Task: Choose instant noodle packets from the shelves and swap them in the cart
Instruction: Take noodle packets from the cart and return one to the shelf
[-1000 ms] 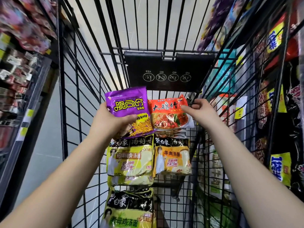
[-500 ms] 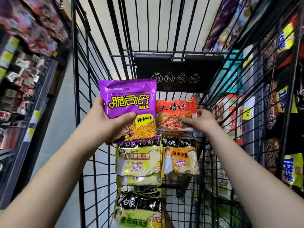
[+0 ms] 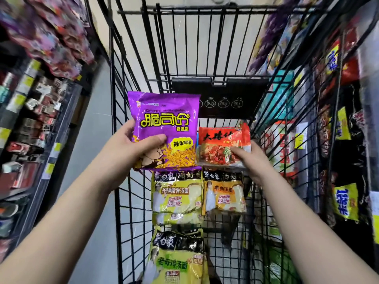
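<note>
My left hand [image 3: 135, 144] grips a purple noodle packet [image 3: 166, 128] by its lower left part and holds it upright above the black wire cart [image 3: 131, 201]. My right hand [image 3: 250, 156] grips the lower right corner of a red-orange noodle packet [image 3: 223, 144] at the cart's far end. Nearer to me in the cart lie a yellow-green packet [image 3: 176, 197], an orange-yellow packet [image 3: 224, 195] to its right, and another yellow-green packet [image 3: 178, 257] closest to me.
Store shelves [image 3: 30, 119] with packaged goods line the left side. More noodle packets fill the shelves [image 3: 344, 140] on the right, close against the cart's wire side. A black child-seat flap [image 3: 221, 97] stands at the cart's far end.
My left hand has lifted the purple packet higher, clear of the packets below. My right hand has slid from the red-orange packet's right edge to its lower right corner.
</note>
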